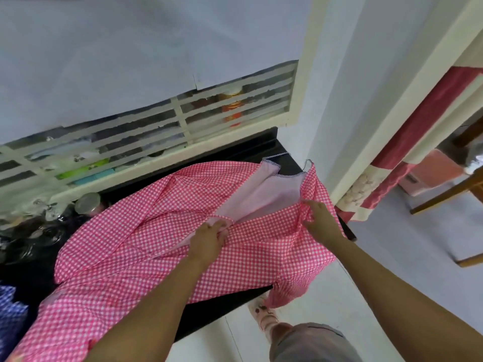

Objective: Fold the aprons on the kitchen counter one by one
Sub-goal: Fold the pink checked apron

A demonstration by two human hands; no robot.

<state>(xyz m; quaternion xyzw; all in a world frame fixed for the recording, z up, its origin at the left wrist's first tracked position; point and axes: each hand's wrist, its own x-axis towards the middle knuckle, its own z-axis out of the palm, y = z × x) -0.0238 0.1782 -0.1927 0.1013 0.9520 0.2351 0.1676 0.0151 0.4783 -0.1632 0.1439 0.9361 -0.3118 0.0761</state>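
Observation:
A pink-and-white checked apron (146, 257) lies spread over the black kitchen counter (230, 307), its pale pink inner side (271, 192) showing near the neck end. My left hand (209, 237) pinches a fold of the fabric at the apron's middle. My right hand (320, 220) grips the checked edge at the right side, near the counter's end. Part of the apron hangs over the front edge at the right.
A blue checked cloth (10, 314) lies at the counter's left end. Jars and glassware (87, 203) stand at the back left under a louvred window (156, 131). A wall corner and a red-and-cream curtain (407, 152) stand to the right. My foot (264, 313) is on the white floor.

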